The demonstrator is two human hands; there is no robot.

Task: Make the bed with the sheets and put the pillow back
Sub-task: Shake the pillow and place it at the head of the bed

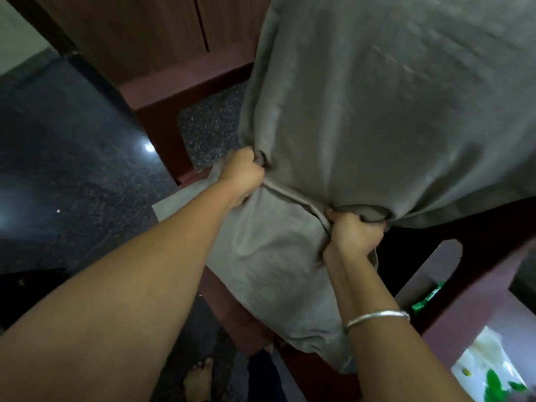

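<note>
Left hand and right hand clenched on grey sheet hem — dark floor open leftward.

The sheet is plain grey-brown, with faint pale dashes near its upper right. The bed frame is dark maroon. The mattress is dark grey with fine speckles. The floor is glossy black, speckled. The cupboard is brown wood-grain. The bangle is silver. The packet is green.
</note>
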